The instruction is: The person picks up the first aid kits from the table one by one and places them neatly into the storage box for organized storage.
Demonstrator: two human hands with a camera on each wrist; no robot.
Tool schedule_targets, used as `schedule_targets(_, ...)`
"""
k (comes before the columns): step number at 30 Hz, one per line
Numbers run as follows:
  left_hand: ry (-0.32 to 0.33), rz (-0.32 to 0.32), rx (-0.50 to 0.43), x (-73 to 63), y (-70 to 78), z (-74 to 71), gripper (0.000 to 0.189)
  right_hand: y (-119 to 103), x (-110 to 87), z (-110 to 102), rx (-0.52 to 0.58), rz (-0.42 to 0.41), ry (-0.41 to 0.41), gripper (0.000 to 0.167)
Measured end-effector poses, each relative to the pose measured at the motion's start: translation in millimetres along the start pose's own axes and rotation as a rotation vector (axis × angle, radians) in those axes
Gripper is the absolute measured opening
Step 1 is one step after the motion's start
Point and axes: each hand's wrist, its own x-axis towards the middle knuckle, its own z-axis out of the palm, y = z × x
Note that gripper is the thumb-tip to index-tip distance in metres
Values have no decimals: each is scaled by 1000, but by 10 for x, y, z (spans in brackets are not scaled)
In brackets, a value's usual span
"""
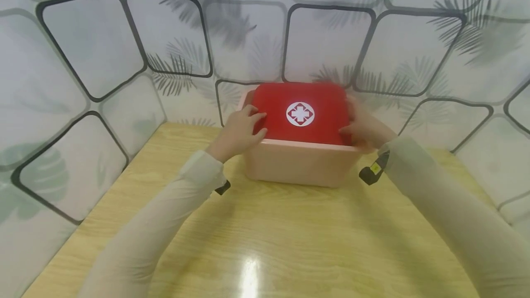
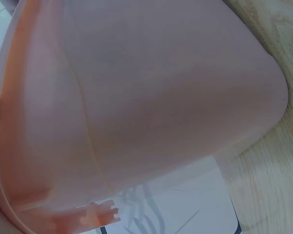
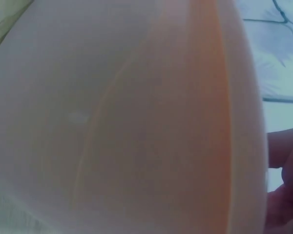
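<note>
A red first-aid kit (image 1: pixel 273 111) with a white cross emblem sits in the top of a pink plastic bin (image 1: pixel 298 164) in the head view. My left hand (image 1: pixel 240 132) holds the kit's left edge, fingers bent over it and thumb toward the front. On the opposite side my right hand (image 1: pixel 366 125), blurred, grips the right edge. The kit hides the inside of the bin. The left wrist view is mostly the bin's outer wall (image 2: pixel 151 97). In the right wrist view, fingers (image 3: pixel 281 151) of the right hand show beyond the bin's rim (image 3: pixel 249 146).
The bin stands on a wood-grain table (image 1: pixel 298 233), close to its back edge. Behind and at both sides rises a patterned fabric wall (image 1: pixel 248 45) with dark outlines and leaf prints. A bright light reflection lies on the table's near part.
</note>
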Motion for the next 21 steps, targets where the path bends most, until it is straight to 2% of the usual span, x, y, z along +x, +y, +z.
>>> schedule_targets(6, 46, 20, 14, -8, -6, 42, 45, 32, 38, 29, 26, 2, 43, 94)
schedule_targets(10, 57, -4, 15, -23, -7, 58, 47, 67, 42, 21, 69, -46, 30, 89)
schedule_targets(13, 60, -35, 30, -46, 23, 58, 53, 72, -15, -4, 54, -57, 10, 83)
schedule_targets(17, 76, -64, 86, -78, 105, 37, 64, 22, -110, -15, -119, -62, 39, 74)
schedule_targets(21, 132, -33, 145, -135, 246, 38, 72, -62, -248, 74, -313, -118, 103, 74)
